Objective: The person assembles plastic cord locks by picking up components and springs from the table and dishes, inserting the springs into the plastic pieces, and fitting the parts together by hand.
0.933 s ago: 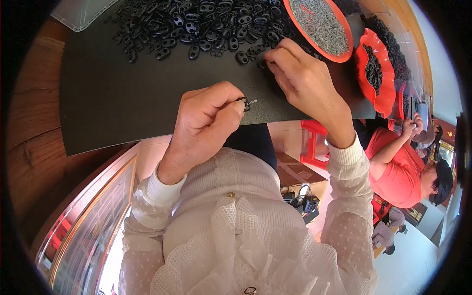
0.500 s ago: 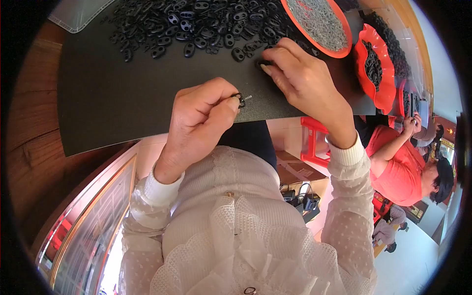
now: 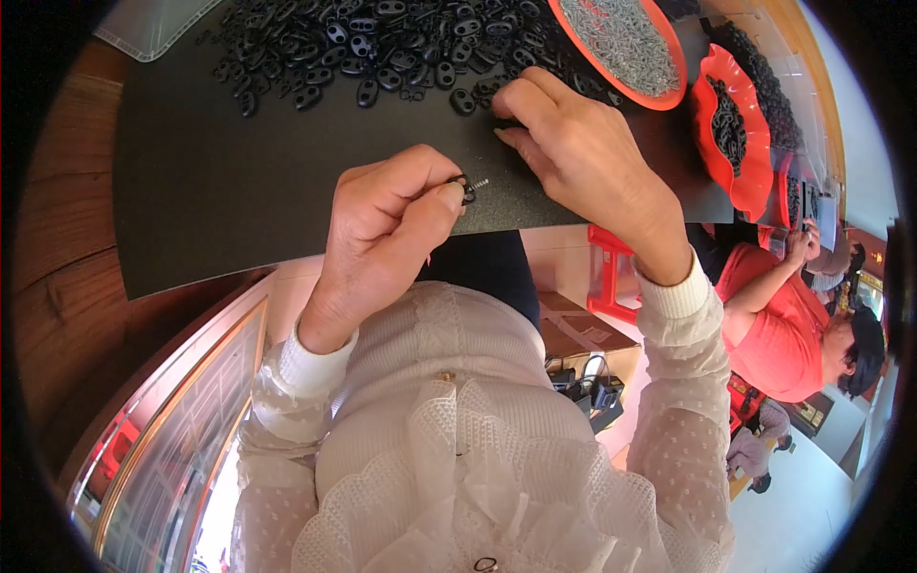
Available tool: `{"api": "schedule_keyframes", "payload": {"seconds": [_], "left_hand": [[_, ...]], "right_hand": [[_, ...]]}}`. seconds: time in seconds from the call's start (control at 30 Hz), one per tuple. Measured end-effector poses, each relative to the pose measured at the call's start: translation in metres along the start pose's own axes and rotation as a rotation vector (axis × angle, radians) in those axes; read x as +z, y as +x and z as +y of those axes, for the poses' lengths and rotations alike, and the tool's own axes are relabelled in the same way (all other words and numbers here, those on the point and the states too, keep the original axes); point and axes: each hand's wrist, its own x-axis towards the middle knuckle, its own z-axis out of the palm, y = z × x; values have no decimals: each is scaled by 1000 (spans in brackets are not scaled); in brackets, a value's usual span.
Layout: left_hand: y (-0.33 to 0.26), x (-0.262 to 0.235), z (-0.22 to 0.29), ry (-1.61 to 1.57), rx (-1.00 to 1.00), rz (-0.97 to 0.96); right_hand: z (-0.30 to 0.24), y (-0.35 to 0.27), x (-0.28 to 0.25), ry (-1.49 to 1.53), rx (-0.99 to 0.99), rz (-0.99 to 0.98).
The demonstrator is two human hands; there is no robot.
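So the left hand (image 3: pixel 382 224) is curled up tight, thumb and forefinger pinched shut on a small black oval plastic piece (image 3: pixel 465 190) with a short silvery metal spring (image 3: pixel 479 183) poking out of it to the right. The spring's long axis runs roughly left-right, pointing across at the right hand (image 3: pixel 573 153), which sits just beside it, a little further up the black mat (image 3: pixel 239 181) on the tabletop (image 3: pixel 57 239).

The right hand's fingers (image 3: pixel 516 100) are bent down and slightly spread, tips resting at the near edge of the pile of loose black oval plastic pieces (image 3: pixel 382 48). Can't tell if it actually has one pinched or is just touching, since the knuckles hide that.

The left hand clearly has the assembled bit, the right is nearer the pile. The round orange tray of silvery springs (image 3: pixel 621 43) lies beyond the right hand, up and to the right. A frilly orange dish of black pieces (image 3: pixel 731 124) is further right again.
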Motion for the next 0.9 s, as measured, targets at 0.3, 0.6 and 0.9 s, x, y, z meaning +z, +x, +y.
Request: {"api": "schedule_keyframes", "payload": {"seconds": [0.3,0.6,0.9], "left_hand": [[1,-5,-3,47,63,-146],[-3,-2,-3,-52,84,-24],[-4,-1,-1,-64,36,6]], "right_hand": [[-33,9,20,929,223,288],[-38,-7,18,1182,302,232],[-26,-18,11,1052,339,-49]]}}
